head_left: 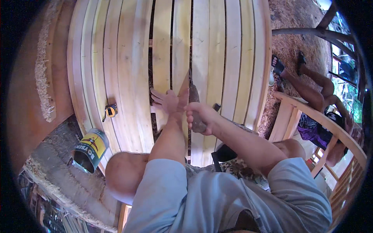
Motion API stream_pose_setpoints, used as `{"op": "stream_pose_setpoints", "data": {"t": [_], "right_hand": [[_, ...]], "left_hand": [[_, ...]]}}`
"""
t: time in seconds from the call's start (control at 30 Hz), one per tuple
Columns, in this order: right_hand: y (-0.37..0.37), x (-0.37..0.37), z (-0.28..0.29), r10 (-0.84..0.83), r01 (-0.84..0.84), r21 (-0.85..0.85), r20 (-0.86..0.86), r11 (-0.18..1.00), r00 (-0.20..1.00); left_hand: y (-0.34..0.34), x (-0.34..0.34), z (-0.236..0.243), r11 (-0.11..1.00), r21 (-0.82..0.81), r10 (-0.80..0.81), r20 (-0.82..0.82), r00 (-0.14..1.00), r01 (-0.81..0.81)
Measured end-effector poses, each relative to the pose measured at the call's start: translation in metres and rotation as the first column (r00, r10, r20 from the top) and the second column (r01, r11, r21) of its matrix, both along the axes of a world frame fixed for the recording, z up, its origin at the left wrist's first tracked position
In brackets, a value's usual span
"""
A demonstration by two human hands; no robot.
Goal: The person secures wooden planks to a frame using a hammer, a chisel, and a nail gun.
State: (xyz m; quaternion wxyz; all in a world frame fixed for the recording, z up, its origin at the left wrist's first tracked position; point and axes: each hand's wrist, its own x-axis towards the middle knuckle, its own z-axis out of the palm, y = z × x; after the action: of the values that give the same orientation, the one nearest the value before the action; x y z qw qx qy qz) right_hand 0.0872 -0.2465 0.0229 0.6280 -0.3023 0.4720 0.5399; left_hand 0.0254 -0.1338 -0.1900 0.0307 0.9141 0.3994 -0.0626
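My right hand (202, 118) is closed around the thick, dark, worn handle of a hand tool (194, 95). Its narrow pointed end reaches away from me along a gap between wooden planks (200, 50); the blade's exact kind is unclear. Just left of the tool, my left hand (169, 101) rests on the planks with its fingers spread, holding nothing. The heel of that hand is close to the tool; whether they touch I cannot tell. Beside my right wrist a small black-ended object (216, 106) shows, the rest of it hidden by my forearm.
A yellow and black tape measure (111, 111) lies on the planks at left. Near their edge a green and yellow can (91, 149) lies tipped. Wooden rails (322, 118) curve at right. Beyond, a person in sandals (320, 87) is near shavings-strewn ground (299, 44).
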Motion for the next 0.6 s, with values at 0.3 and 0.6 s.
{"op": "stream_pose_setpoints", "data": {"t": [0.3, 0.6], "right_hand": [[-0.027, 0.021, -0.001, 0.134, -0.133, 0.032, -0.035, 0.991, 0.99], [-0.044, 0.046, 0.007, 0.321, -0.323, -0.008, -0.074, 0.946, 0.944]], "left_hand": [[-0.016, 0.03, 0.081, 0.914, -0.406, -0.04, -0.129, 0.991, -0.016], [-0.02, 0.026, 0.079, 0.952, -0.304, -0.098, -0.196, 0.976, 0.035]]}}
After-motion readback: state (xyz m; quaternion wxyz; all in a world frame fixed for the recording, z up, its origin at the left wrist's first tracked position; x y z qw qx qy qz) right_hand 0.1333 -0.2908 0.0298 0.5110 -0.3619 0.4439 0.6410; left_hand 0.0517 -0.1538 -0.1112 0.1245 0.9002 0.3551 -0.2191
